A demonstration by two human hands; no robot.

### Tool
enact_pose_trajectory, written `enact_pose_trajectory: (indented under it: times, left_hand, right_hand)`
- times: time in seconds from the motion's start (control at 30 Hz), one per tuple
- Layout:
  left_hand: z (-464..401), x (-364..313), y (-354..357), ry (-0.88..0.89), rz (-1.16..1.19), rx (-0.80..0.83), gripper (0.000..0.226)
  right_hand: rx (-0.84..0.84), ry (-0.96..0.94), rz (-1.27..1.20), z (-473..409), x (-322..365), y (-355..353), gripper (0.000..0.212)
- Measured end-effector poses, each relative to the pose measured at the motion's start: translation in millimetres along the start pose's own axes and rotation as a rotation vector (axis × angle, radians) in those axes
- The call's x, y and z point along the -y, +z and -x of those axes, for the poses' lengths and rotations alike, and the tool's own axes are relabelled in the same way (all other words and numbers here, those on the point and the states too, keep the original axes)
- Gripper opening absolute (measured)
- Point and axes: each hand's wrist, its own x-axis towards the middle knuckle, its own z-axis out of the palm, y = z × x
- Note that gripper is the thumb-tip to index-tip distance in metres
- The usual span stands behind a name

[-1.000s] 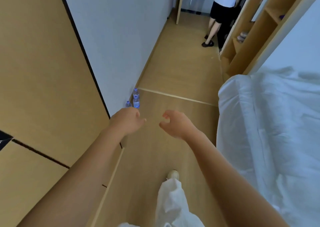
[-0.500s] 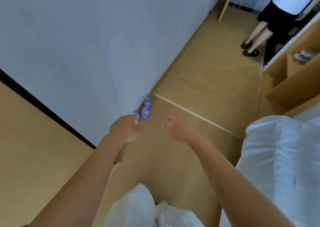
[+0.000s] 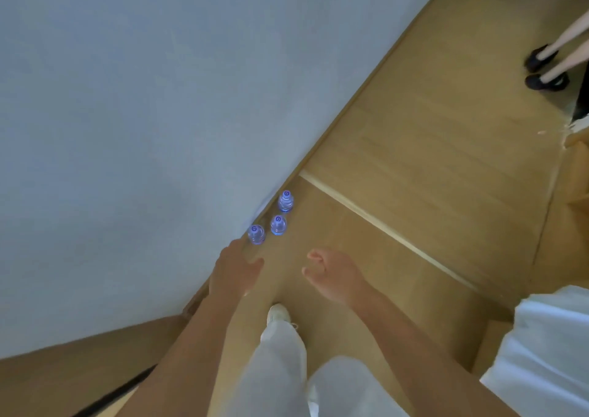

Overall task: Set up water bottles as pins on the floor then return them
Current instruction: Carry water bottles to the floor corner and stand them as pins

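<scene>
Standing upright on the wooden floor (image 3: 414, 168) against the wall (image 3: 143, 114), three water bottles (image 3: 278, 224) form a close cluster. Left hand (image 3: 234, 271) and right hand (image 3: 334, 276) hover nearby, fingers loosely curled, holding nothing.

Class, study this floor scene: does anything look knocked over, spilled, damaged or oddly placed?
Little stands out. All three water bottles stand upright in a tight cluster by the wall, no spill visible. Neither the left hand nor the right hand holds anything.
</scene>
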Motion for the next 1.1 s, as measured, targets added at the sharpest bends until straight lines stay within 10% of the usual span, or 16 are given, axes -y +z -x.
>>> enact_pose_trajectory:
  times: [0.4, 0.6, 0.87, 1.1]
  left_hand:
    - [-302.0, 116.9, 192.6, -0.242, -0.078, -0.047, 0.088]
    - [-406.5, 174.4, 257.9, -0.083, 0.085, -0.081, 0.041]
    - [-383.9, 164.8, 258.2, -0.142, 0.267, -0.204, 0.026]
    - [-212.7, 93.9, 146.6, -0.220, 0.328, -0.292, 0.023]
  right_hand:
    - [0.036, -0.018, 0.059, -380.6, -145.1, 119.5, 0.076]
    - [0.187, -0.261, 0.085, -518.9, -190.1, 169.3, 0.101]
    - [0.116, -0.431, 0.162, -528.6, -172.4, 187.8, 0.057]
    - [0.093, -0.500, 0.158, -371.3, -88.7, 102.4, 0.043]
